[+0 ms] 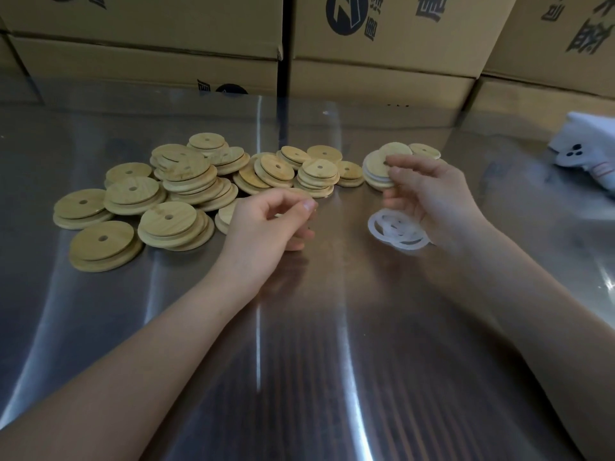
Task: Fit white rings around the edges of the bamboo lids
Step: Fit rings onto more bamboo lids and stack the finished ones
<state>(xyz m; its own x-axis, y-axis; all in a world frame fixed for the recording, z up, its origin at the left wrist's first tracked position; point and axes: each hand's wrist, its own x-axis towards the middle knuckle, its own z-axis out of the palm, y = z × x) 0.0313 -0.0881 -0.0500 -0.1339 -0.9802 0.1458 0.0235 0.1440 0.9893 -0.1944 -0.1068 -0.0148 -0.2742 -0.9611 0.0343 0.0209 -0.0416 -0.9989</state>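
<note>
Head view: left hand near centre, narrow pinch, contents impossible to tell; right hand at 3 o'clock gripping bunched white rings. Bamboo lids heaped at 10 o'clock. Risk of snagging tangled rings, spilling some onto table.

The left hand and right hand were bare, as were both forearms, with short, plain fingernails.

bamboo lids: round, holed, heaped flat | white rings: overlapping, right of heap
</note>
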